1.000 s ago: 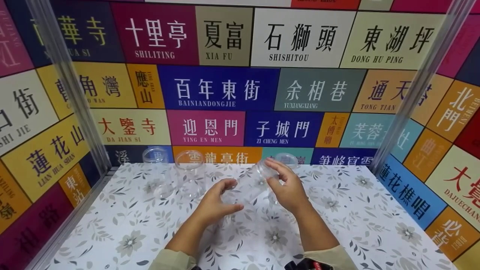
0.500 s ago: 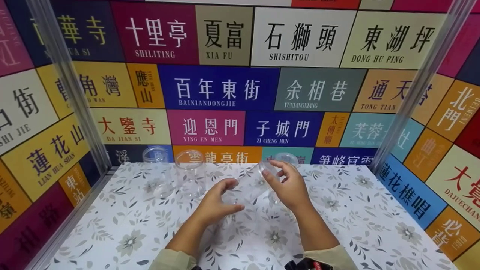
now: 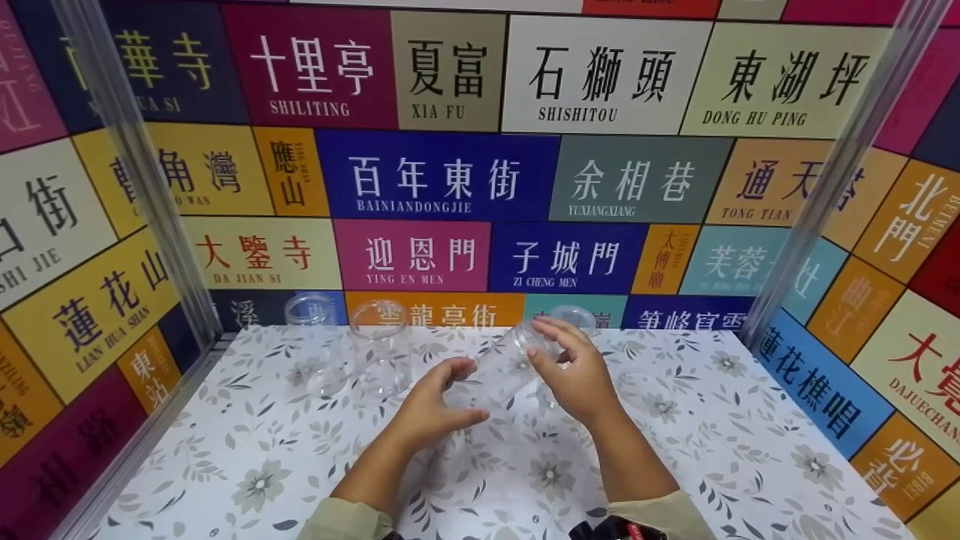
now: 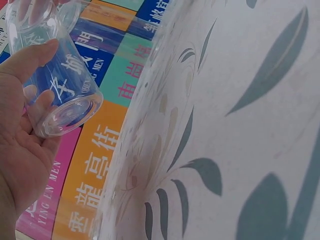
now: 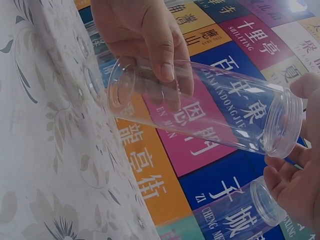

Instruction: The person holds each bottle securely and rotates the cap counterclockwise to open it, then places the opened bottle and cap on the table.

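Observation:
A clear plastic jar (image 3: 499, 367) is held tilted above the table, its ringed mouth end up and to the right. My left hand (image 3: 435, 401) holds it near the base; in the left wrist view, thumb and fingers curl round the clear wall (image 4: 65, 75). At the mouth end, my right hand (image 3: 579, 371) grips the wide rim (image 5: 285, 122) between thumb and fingers. Whether that rim is a separate lid, I cannot tell. The right wrist view shows the jar's see-through body (image 5: 210, 105) with nothing visible inside.
Two similar clear jars, one at far left (image 3: 311, 349) and one beside it (image 3: 380, 349), stand upright near the table's back edge. Another jar (image 3: 581, 319) is partly hidden behind my right hand. A flower-patterned cover (image 3: 510, 487) lies on the table; sign-printed walls (image 3: 442, 176) enclose it.
My right thumb and fingers shift round the jar's rim, bending inward and then spreading back. The left hand and the jar stay almost in place.

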`<state>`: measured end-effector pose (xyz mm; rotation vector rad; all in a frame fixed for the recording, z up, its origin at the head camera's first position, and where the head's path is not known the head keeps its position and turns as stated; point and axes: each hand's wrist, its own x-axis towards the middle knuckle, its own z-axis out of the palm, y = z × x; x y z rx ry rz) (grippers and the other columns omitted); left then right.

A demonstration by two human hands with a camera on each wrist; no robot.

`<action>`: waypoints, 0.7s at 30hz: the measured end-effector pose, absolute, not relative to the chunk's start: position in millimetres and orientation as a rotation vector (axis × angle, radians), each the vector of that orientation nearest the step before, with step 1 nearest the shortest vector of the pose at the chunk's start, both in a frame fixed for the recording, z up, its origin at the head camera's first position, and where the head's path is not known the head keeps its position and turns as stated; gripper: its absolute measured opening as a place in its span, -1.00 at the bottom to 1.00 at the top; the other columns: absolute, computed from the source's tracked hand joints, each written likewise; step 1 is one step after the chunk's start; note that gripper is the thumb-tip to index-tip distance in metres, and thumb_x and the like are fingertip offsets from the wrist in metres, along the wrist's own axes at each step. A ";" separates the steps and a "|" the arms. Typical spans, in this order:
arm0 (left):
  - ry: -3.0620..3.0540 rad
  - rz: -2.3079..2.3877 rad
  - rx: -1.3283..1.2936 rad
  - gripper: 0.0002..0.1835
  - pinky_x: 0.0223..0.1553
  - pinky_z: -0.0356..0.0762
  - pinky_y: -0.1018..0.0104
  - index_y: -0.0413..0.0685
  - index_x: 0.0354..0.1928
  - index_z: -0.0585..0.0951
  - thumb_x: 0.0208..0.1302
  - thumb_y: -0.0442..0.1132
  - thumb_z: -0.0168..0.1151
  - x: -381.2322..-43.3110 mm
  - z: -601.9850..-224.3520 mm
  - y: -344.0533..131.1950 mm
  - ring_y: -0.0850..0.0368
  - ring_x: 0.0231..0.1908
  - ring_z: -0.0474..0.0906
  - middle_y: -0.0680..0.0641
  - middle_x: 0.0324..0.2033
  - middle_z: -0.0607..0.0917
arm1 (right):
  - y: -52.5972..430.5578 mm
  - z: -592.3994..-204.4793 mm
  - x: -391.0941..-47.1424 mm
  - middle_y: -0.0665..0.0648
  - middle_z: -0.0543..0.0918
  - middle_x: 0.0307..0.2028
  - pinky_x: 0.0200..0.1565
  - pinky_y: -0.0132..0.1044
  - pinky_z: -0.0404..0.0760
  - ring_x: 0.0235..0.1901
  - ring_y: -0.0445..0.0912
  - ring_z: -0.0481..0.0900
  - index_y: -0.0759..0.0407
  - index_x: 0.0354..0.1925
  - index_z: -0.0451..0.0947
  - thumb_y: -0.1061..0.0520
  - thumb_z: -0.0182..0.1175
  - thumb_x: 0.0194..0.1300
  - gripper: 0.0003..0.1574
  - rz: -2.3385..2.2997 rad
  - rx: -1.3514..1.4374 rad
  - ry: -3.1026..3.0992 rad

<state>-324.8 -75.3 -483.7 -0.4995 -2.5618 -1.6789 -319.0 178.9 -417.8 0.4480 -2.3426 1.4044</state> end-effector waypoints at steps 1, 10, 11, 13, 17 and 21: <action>-2.564 -1.678 -0.499 -0.12 0.63 0.30 -0.11 0.19 0.45 0.50 0.09 0.05 0.70 -324.9 -483.8 -75.3 -0.05 0.54 0.43 0.05 0.43 0.62 | 179.0 -417.8 -318.9 -0.03 0.58 0.45 0.15 -0.16 0.61 0.37 -0.01 0.54 -0.07 0.37 0.65 -0.02 0.34 0.48 -0.47 1.407 0.461 -2.336; -2.541 -1.686 -0.551 -0.09 0.63 0.30 -0.11 0.06 0.48 0.47 0.11 0.04 0.68 -327.4 -486.6 -75.5 -0.05 0.53 0.44 0.01 0.43 0.62 | 180.0 -419.5 -319.3 -0.07 0.53 0.49 0.30 -0.01 0.57 0.53 -0.05 0.41 -0.08 0.38 0.63 0.21 0.20 0.47 -0.43 1.463 0.505 -2.311; -2.540 -1.687 -0.553 -0.09 0.63 0.30 -0.11 0.05 0.48 0.47 0.12 0.04 0.68 -327.5 -486.6 -75.6 -0.05 0.53 0.44 0.01 0.43 0.62 | 180.1 -419.7 -319.5 -0.07 0.53 0.50 0.32 0.00 0.57 0.54 -0.05 0.40 -0.08 0.38 0.63 0.22 0.19 0.47 -0.42 1.463 0.509 -2.311; -2.538 -1.689 -0.554 -0.10 0.63 0.30 -0.11 0.06 0.48 0.47 0.11 0.04 0.68 -327.6 -486.6 -75.7 -0.05 0.53 0.44 0.01 0.43 0.62 | 180.2 -419.8 -319.8 -0.06 0.53 0.50 0.34 0.03 0.56 0.56 -0.05 0.38 -0.07 0.39 0.63 0.23 0.18 0.47 -0.42 1.466 0.517 -2.308; -2.530 -1.696 -0.566 -0.11 0.64 0.29 -0.11 0.07 0.47 0.48 0.12 0.04 0.68 -327.7 -486.7 -75.9 -0.05 0.53 0.44 0.00 0.43 0.62 | 180.5 -420.2 -319.9 -0.02 0.53 0.51 0.36 0.07 0.55 0.56 -0.02 0.38 -0.07 0.39 0.62 0.15 0.22 0.50 -0.46 1.457 0.529 -2.299; -2.534 -1.698 -0.562 -0.12 0.64 0.28 -0.12 0.11 0.47 0.48 0.12 0.03 0.68 -326.9 -486.4 -75.7 -0.06 0.53 0.43 0.00 0.43 0.62 | 180.2 -419.9 -319.3 0.01 0.53 0.50 0.36 0.08 0.55 0.54 -0.03 0.40 -0.08 0.40 0.60 -0.04 0.30 0.51 -0.45 1.438 0.505 -2.299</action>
